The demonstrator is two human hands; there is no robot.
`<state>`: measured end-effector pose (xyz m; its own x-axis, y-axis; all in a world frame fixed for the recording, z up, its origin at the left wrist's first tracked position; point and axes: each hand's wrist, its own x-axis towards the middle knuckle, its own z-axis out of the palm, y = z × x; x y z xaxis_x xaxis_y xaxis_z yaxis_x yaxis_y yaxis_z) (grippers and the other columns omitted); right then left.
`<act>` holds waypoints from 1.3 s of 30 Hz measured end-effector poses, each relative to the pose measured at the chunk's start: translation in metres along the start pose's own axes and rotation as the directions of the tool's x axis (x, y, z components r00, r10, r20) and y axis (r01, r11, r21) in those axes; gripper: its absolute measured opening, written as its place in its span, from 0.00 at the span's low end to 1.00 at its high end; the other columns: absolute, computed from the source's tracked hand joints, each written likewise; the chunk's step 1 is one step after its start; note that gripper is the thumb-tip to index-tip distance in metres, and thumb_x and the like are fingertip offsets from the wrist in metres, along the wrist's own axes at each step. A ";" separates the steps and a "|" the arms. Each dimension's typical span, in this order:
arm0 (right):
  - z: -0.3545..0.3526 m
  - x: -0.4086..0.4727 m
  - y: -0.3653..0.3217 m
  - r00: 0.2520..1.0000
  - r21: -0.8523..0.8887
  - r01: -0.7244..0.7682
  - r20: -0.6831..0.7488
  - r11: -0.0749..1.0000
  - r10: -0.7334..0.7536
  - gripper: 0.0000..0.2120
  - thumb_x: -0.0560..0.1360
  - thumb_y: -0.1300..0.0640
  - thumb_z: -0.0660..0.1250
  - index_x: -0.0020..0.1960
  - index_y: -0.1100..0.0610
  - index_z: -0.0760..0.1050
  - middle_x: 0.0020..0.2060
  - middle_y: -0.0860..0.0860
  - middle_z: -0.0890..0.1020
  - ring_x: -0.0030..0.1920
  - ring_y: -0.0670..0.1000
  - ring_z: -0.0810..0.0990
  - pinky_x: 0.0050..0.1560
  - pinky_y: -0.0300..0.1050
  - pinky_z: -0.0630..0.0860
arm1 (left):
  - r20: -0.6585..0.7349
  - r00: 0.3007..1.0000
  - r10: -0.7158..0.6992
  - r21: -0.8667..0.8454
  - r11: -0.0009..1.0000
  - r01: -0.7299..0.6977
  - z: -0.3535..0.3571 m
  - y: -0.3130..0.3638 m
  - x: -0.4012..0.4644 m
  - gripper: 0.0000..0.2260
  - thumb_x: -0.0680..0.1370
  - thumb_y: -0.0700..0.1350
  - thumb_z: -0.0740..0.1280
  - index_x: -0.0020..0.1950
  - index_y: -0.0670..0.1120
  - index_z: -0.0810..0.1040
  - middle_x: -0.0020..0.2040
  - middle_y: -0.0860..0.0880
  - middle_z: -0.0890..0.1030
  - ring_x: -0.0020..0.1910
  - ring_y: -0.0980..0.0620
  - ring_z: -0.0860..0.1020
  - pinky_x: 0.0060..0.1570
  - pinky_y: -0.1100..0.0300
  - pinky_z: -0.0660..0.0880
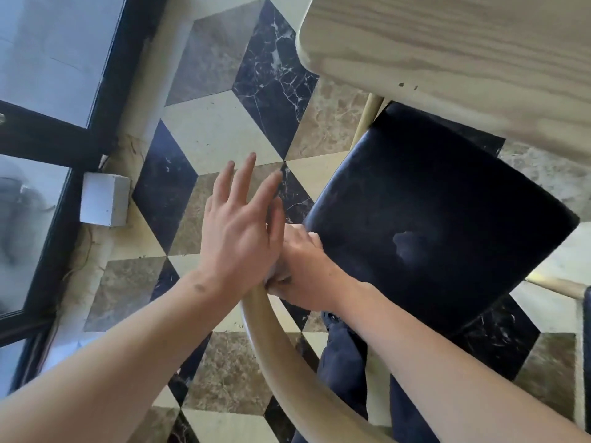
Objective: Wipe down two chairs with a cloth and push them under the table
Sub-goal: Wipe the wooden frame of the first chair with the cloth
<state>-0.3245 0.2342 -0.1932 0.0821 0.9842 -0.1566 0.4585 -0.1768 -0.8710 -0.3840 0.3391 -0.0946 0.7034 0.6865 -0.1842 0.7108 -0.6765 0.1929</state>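
Observation:
A chair with a dark seat [431,219] and a curved pale wooden backrest rail [287,356] stands partly under the light wooden table [463,59]. My right hand [303,270] is closed around the end of the rail, with a bit of pale cloth [275,270] showing under it. My left hand [240,228] hovers flat beside it, fingers spread, its palm edge against the right hand. A second chair's wooden rail [556,287] peeks in at the right edge.
The floor is patterned marble tile [217,132] in black, cream and brown. A glass door with a black frame [80,139] runs along the left, with a small white box [104,199] at its base. My dark trousers [345,362] show below the seat.

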 end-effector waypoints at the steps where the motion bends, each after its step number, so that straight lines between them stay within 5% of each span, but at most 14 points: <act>1: 0.007 0.006 0.006 0.998 0.049 0.046 -0.034 0.998 -0.044 0.26 0.68 0.49 0.73 0.63 0.49 0.72 0.60 0.46 0.70 0.63 0.52 0.67 0.63 0.52 0.66 | -0.002 0.999 0.033 0.047 0.998 -0.033 0.003 0.000 0.001 0.21 0.82 0.51 0.56 0.74 0.50 0.73 0.80 0.43 0.63 0.79 0.38 0.57 0.72 0.41 0.59; 4: 0.037 0.020 0.025 0.965 0.232 0.201 -0.215 0.952 -0.152 0.12 0.67 0.54 0.75 0.49 0.52 0.77 0.51 0.54 0.80 0.57 0.56 0.74 0.58 0.51 0.70 | -0.043 0.996 0.084 0.103 0.992 -0.079 0.005 0.000 0.003 0.20 0.81 0.48 0.58 0.72 0.50 0.75 0.79 0.43 0.63 0.79 0.36 0.56 0.70 0.39 0.61; 7: 0.070 0.028 0.060 0.953 0.285 0.156 -0.297 0.946 -0.068 0.18 0.68 0.54 0.77 0.54 0.61 0.81 0.53 0.57 0.81 0.57 0.57 0.77 0.59 0.49 0.71 | -0.034 0.997 0.073 0.118 0.991 -0.069 0.010 0.000 0.003 0.20 0.81 0.48 0.59 0.72 0.50 0.75 0.80 0.42 0.62 0.79 0.36 0.55 0.71 0.41 0.61; 11: 0.095 0.029 0.108 0.968 0.291 0.075 -0.251 0.954 0.001 0.21 0.68 0.55 0.72 0.61 0.50 0.75 0.54 0.48 0.78 0.57 0.51 0.75 0.63 0.43 0.70 | -0.003 0.999 0.049 0.139 0.989 -0.048 0.011 -0.002 0.001 0.20 0.81 0.49 0.60 0.73 0.50 0.74 0.79 0.43 0.63 0.79 0.37 0.57 0.71 0.43 0.61; 14: 0.096 0.035 0.133 0.990 0.236 -0.072 -0.099 0.969 0.098 0.25 0.69 0.55 0.72 0.65 0.49 0.75 0.59 0.47 0.79 0.62 0.51 0.75 0.67 0.48 0.70 | -0.001 0.999 0.049 0.159 0.986 -0.048 0.011 -0.003 0.002 0.19 0.81 0.48 0.60 0.72 0.49 0.75 0.78 0.44 0.65 0.78 0.38 0.59 0.72 0.45 0.61; 18: 0.087 0.036 0.114 0.986 0.146 -0.087 -0.131 0.985 0.107 0.17 0.68 0.57 0.70 0.57 0.53 0.77 0.52 0.49 0.82 0.54 0.53 0.77 0.60 0.54 0.75 | 0.002 0.999 0.037 0.162 0.986 -0.037 0.011 0.000 0.002 0.19 0.81 0.49 0.61 0.71 0.48 0.76 0.77 0.43 0.67 0.76 0.38 0.62 0.70 0.42 0.64; 24: 0.054 0.030 0.029 0.920 0.191 0.174 -0.382 0.966 -0.090 0.03 0.65 0.65 0.69 0.36 0.61 0.75 0.33 0.56 0.79 0.36 0.61 0.78 0.40 0.54 0.77 | 0.004 1.000 0.022 0.145 0.989 -0.022 0.011 0.001 0.004 0.19 0.81 0.49 0.61 0.71 0.49 0.76 0.76 0.44 0.69 0.75 0.38 0.64 0.68 0.42 0.67; 28: 0.052 0.026 -0.001 0.940 0.256 0.097 -0.342 0.962 -0.004 0.10 0.67 0.64 0.71 0.48 0.66 0.79 0.42 0.61 0.83 0.45 0.59 0.79 0.45 0.51 0.77 | -0.008 1.000 0.028 0.095 0.995 -0.027 0.010 0.002 0.004 0.18 0.80 0.48 0.61 0.69 0.48 0.78 0.74 0.44 0.71 0.73 0.38 0.67 0.67 0.42 0.68; 31: 0.065 0.030 0.023 0.907 0.165 0.207 -0.402 0.964 -0.126 0.12 0.71 0.59 0.64 0.46 0.66 0.81 0.40 0.59 0.82 0.44 0.59 0.79 0.48 0.48 0.74 | -0.027 0.999 0.039 0.082 0.996 -0.037 0.011 -0.002 0.005 0.18 0.80 0.49 0.61 0.68 0.48 0.78 0.73 0.44 0.73 0.72 0.38 0.68 0.67 0.44 0.69; 35: 0.075 0.038 0.082 0.971 0.101 0.117 -0.221 0.988 -0.092 0.16 0.67 0.62 0.72 0.53 0.52 0.77 0.47 0.45 0.78 0.51 0.54 0.78 0.55 0.55 0.76 | -0.041 0.997 0.065 0.092 0.994 -0.061 0.013 -0.006 0.006 0.18 0.80 0.50 0.62 0.68 0.47 0.78 0.72 0.45 0.74 0.69 0.39 0.70 0.64 0.47 0.69; 37: 0.065 0.035 0.100 0.997 0.150 0.019 -0.083 0.988 -0.006 0.28 0.65 0.65 0.71 0.53 0.39 0.67 0.43 0.38 0.70 0.49 0.44 0.72 0.52 0.45 0.74 | -0.049 0.996 0.069 0.097 0.993 -0.064 0.014 -0.009 0.007 0.18 0.80 0.50 0.62 0.68 0.48 0.78 0.71 0.46 0.74 0.67 0.40 0.71 0.62 0.48 0.69; 39: 0.053 0.036 0.105 0.991 0.187 -0.134 0.049 0.973 0.127 0.28 0.67 0.64 0.68 0.51 0.34 0.64 0.39 0.33 0.72 0.43 0.38 0.71 0.45 0.33 0.69 | -0.050 0.997 0.066 0.091 0.994 -0.061 0.015 -0.010 0.007 0.18 0.80 0.50 0.62 0.68 0.48 0.78 0.71 0.46 0.74 0.67 0.40 0.71 0.62 0.49 0.69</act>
<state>-0.3201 0.2513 -0.3154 0.0959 0.9526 -0.2887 0.2700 -0.3040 -0.9136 -0.3861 0.3461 -0.1119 0.7476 0.6528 -0.1227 0.6640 -0.7388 0.1151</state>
